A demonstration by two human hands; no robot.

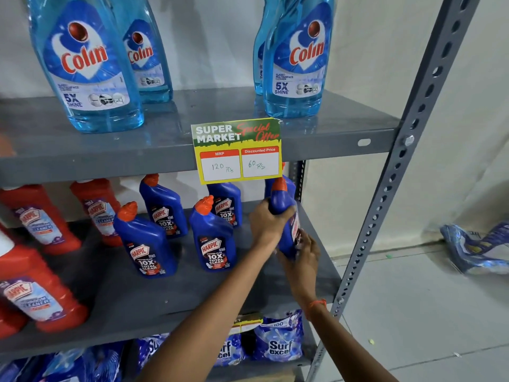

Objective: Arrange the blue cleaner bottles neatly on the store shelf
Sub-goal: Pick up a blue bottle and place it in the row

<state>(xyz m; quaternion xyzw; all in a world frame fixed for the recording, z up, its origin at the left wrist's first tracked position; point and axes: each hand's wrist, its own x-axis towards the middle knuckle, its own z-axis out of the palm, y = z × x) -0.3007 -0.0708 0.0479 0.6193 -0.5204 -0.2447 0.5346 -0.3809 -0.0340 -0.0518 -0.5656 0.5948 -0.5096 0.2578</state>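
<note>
A grey metal store shelf [170,296] with perforated uprights stands against a pale wall, with a tiled floor to its right. On the middle shelf, starting at the left, stand red cleaner bottles [41,288], then the blue cleaner bottles [148,246] with orange caps in a loose double row, some turned at slightly different angles. Above them a yellow price card [238,153] hangs from the upper shelf, which carries pale blue glass cleaner bottles [85,64]. Further right, near the shelf's right end, both hands hold one blue bottle [285,213] tilted and seemingly lifted just off the shelf, its label facing right rather than front. The left hand [268,223] is wrapped closed around the bottle's upper body below the neck; the right hand [304,253] cups its lower part from the side, fingers curled against the label. The step in hand looks like placing this bottle at the right end of the front row. The next move likely calls for turning the label forward, standing the bottle upright beside its neighbour, and letting go without knocking the bottle behind it. On the bottom shelf lie detergent packs [278,343].
</note>
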